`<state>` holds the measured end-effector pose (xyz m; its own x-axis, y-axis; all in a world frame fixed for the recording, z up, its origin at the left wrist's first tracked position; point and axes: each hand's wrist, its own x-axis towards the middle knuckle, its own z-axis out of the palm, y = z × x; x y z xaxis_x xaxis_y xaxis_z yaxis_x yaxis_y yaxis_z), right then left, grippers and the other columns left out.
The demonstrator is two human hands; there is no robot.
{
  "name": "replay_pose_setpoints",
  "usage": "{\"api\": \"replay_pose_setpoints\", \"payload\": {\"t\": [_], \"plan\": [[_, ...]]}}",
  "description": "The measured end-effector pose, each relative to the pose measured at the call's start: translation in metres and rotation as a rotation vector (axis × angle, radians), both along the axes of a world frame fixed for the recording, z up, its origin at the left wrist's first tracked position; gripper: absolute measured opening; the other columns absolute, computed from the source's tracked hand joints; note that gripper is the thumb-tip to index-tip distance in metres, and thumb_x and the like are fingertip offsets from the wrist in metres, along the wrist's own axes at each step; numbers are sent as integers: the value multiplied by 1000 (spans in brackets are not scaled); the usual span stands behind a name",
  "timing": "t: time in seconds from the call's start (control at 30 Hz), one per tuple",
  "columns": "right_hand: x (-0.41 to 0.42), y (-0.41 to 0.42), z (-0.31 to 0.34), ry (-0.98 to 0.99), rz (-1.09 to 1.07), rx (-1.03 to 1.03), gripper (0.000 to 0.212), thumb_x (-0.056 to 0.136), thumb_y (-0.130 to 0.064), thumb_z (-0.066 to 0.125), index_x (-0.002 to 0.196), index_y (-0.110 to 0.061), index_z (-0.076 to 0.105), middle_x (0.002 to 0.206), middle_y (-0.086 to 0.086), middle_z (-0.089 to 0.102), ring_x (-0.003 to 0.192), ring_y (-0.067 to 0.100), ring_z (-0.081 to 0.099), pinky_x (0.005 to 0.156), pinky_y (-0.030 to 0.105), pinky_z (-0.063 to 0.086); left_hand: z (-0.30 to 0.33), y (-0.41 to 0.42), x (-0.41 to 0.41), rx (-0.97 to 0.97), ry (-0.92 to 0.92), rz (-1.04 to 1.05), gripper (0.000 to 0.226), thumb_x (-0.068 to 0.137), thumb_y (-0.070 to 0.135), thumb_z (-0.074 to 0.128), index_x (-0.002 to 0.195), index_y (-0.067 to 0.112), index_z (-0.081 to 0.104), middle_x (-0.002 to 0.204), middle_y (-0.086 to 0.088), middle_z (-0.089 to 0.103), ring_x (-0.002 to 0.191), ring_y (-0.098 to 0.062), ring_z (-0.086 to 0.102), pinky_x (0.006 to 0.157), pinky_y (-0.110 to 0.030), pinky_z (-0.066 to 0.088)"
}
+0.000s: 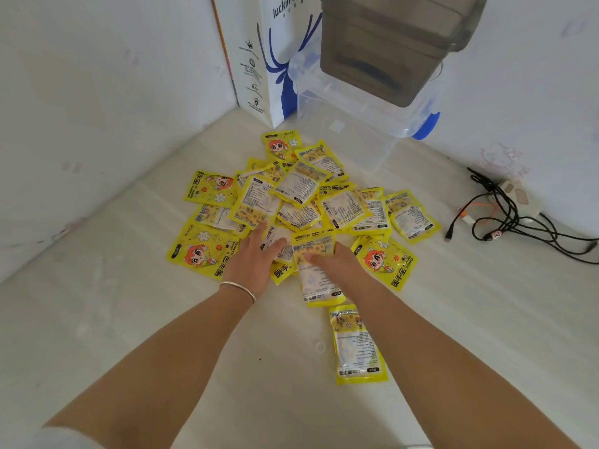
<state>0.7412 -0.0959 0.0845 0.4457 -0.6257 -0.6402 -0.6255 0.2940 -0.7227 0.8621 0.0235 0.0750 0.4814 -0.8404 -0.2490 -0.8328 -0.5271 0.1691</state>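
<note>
My right hand pinches one yellow packet. My thumb is on top and my fingers curl at its far edge. The packet lies right under my thumb and sticks out from the grip toward me.

My left hand is just beside it. Its fingers are flat and a bit spread, and they rest on the pile of the same packets. The pile spreads out past my fingertips and to both sides of my hands.

I think I am picking the packets out one by one. One lone packet already lies by itself, nearer to me than my right hand, next to my right arm. So I think the job is only just started: one packet is set apart, one is in my grip, and lots are left in the pile.

Far past the pile stands a clear box. I cannot tell if the packets go in there.
</note>
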Motion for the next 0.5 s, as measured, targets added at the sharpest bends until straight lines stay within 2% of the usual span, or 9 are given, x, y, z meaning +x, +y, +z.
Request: {"api": "replay_pose_setpoints", "payload": {"t": [0.1, 0.17, 0.23, 0.3, 0.4, 0.5], "plan": [[0, 3, 1, -98, -32, 101, 36, 79, -25, 74, 113, -13, 65, 111, 8, 71, 102, 26, 68, 96, 46, 51, 3, 0, 4, -50, 8, 12, 58, 89, 8, 49, 140, 32, 37, 151, 1, 34, 130, -28, 39, 90, -37, 49], [0, 1, 7, -214, -96, 195, 27, 83, -19, 71, 109, -12, 67, 109, 10, 72, 97, 27, 69, 93, 46, 53, 6, -2, 7, -171, 32, 77, 46, 89, 16, 53, 133, 29, 49, 137, 2, 54, 124, -29, 45, 92, -39, 46], [-1, -2, 16, -318, -185, 276, 13, 86, -14, 67, 99, -13, 66, 97, 7, 72, 86, 24, 69, 84, 43, 56, 10, -4, 8, -276, 37, 180, 34, 92, 28, 53, 125, 25, 58, 124, -3, 65, 121, -31, 49, 91, -41, 44], [-3, -7, 24, -369, -284, 331, 11, 87, -13, 65, 98, -11, 64, 90, 5, 70, 80, 22, 67, 78, 40, 55, 16, -7, 7, -309, 116, 316, 38, 94, 36, 49, 126, 17, 58, 122, -9, 64, 122, -31, 49, 94, -41, 43], [-11, -11, 30, -399, -364, 370, 13, 88, -16, 64, 98, -7, 65, 91, 7, 70, 75, 20, 69, 66, 35, 59, 36, -10, 1, -406, 362, 612, 50, 93, 42, 49, 126, 5, 54, 114, -17, 66, 114, -35, 56, 90, -42, 43], [-22, -12, 36, -421, -430, 427, 12, 91, -19, 60, 91, -8, 65, 89, 8, 70, 76, 22, 69, 56, 31, 59, 48, -12, -3, -514, 585, 816, 47, 90, 41, 55, 110, -2, 59, 105, -22, 66, 105, -37, 58, 83, -37, 41]]}}
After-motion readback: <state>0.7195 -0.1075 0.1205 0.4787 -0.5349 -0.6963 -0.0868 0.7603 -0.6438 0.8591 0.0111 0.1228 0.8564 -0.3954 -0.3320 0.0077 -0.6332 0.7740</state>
